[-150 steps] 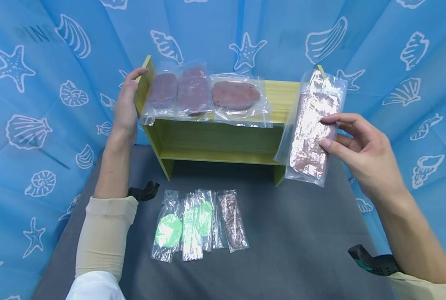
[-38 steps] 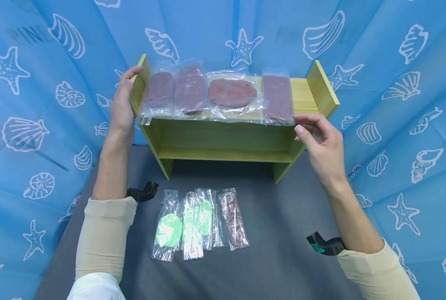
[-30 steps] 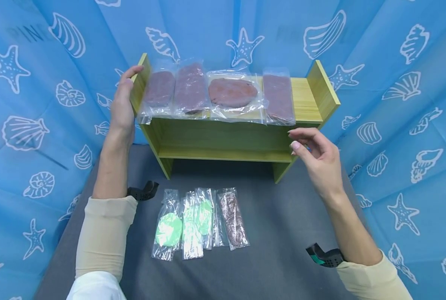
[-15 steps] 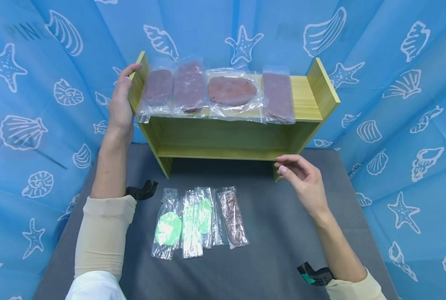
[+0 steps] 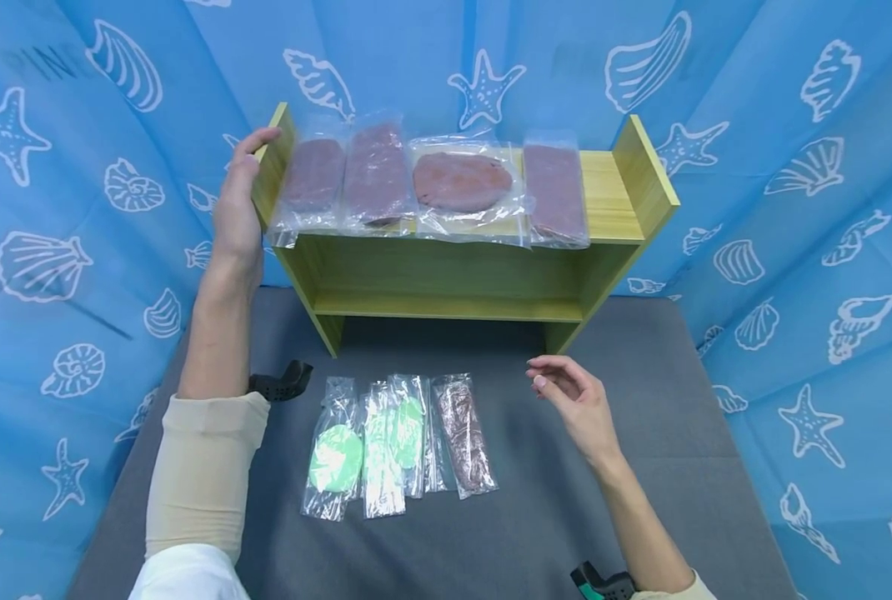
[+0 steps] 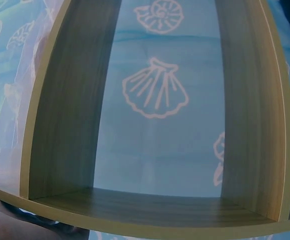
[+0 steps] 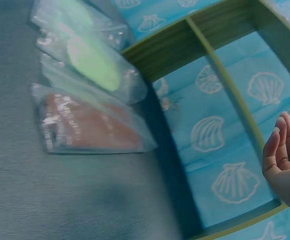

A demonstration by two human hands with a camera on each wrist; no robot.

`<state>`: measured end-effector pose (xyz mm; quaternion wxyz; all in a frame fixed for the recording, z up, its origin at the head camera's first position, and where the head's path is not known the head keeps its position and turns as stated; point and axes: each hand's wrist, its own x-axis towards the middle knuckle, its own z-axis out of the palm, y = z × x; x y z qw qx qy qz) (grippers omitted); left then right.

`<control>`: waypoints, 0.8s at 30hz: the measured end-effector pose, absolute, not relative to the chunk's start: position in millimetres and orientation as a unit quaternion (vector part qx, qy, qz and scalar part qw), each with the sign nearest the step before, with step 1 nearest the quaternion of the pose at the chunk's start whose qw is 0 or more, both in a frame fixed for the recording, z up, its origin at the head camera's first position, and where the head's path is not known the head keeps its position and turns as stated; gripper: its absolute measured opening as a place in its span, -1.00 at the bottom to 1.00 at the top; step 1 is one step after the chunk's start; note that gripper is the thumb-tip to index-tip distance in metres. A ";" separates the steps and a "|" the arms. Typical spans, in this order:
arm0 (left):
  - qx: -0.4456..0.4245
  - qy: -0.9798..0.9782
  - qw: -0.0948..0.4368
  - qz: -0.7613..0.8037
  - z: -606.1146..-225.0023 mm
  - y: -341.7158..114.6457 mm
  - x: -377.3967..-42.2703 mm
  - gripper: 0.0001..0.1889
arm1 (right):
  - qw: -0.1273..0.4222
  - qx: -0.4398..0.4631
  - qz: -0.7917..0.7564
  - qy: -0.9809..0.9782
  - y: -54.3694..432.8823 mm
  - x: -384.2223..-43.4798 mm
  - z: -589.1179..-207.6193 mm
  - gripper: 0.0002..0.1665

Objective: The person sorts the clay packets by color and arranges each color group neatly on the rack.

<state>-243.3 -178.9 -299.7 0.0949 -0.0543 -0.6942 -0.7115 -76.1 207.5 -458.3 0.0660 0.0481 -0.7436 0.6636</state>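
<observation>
My left hand (image 5: pixel 238 208) holds the left side panel of a small wooden shelf (image 5: pixel 446 275), fingertips at the panel's edge. On its top board lie several clear bags with flat reddish-brown slabs, among them a rounded one (image 5: pixel 464 182) and a rectangular one (image 5: pixel 554 192) at the right. My right hand (image 5: pixel 575 404) hovers over the cloth with loosely bent fingers and nothing in them. To its left lies a bagged brown piece (image 5: pixel 464 435), beside bags with light green pieces (image 5: pixel 337 458). The right wrist view shows that brown piece (image 7: pixel 92 122) too.
A dark grey cloth (image 5: pixel 536 533) covers the table. Blue curtains (image 5: pixel 806 250) with white shell and starfish prints stand behind and at both sides. The shelf's middle board (image 5: pixel 446 307) runs below the top one.
The rectangular brown bag, earlier in my right hand, now lies on the shelf's top. My right hand let it go and came down and left towards the table bags. My left hand stayed.
</observation>
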 end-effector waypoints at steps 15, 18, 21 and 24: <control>-0.055 -0.702 0.105 -0.703 -300.6 -179.2 -241.6 -0.51 | 0.039 0.008 0.691 -0.722 201.2 -63.7 -513.6 -0.67; -0.058 -0.705 0.102 -0.700 -302.2 -178.6 -241.6 -0.52 | 0.032 -0.019 0.689 -0.724 200.4 -58.4 -524.2 -0.65; -0.064 -0.706 0.102 -0.698 -303.1 -178.3 -242.6 -0.51 | 0.023 -0.038 0.688 -0.725 198.6 -56.1 -535.3 -0.65; -0.065 -0.704 0.102 -0.700 -302.7 -179.1 -243.3 -0.51 | 0.013 -0.046 0.691 -0.721 194.8 -57.0 -545.8 -0.63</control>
